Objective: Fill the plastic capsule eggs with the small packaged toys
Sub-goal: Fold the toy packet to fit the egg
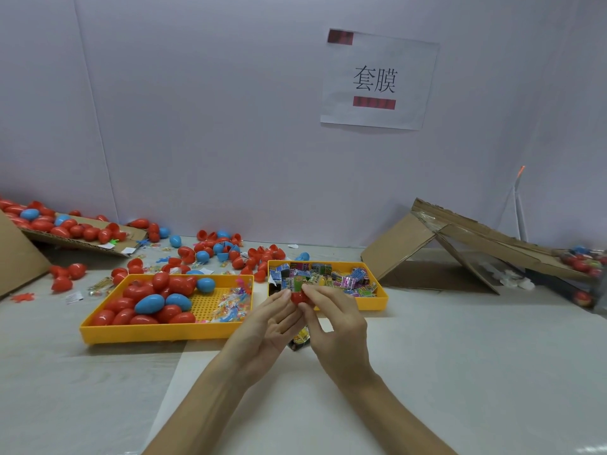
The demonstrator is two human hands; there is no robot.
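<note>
Pale lilac wall (230, 110) at the back, with a white paper sign (377, 80) taped on it. Light bench (460, 356) below.

- Left hand (266, 326) and right hand (335, 323) meet above the middle of the bench. Between them they hold one red capsule egg (298, 297).
- Left fingers (285, 295) reach up, with thumb and tips pinching the egg's left side. Right thumb and forefinger are curled onto its right side. Whether the egg is closed, cannot tell.
- The egg is in the air over the front left corner of the right yellow tray (371, 303).
- That tray is packed with small packaged toys (328, 277) in bright printed wrappers.
- One more wrapped toy (299, 339) shows below the palms. Held or lying on the bench, cannot tell.
- Left yellow tray (147, 333), just beside the right one, holds red and blue capsule eggs (174, 285). Clear packets (230, 307) lie at its right end.
- Loose eggs and halves (223, 251) are scattered along the back edge.
- Tilted cardboard sheet (133, 232) at the back left corner also carries eggs.
- Folded cardboard ramp (400, 244) stands at the back right.
</note>
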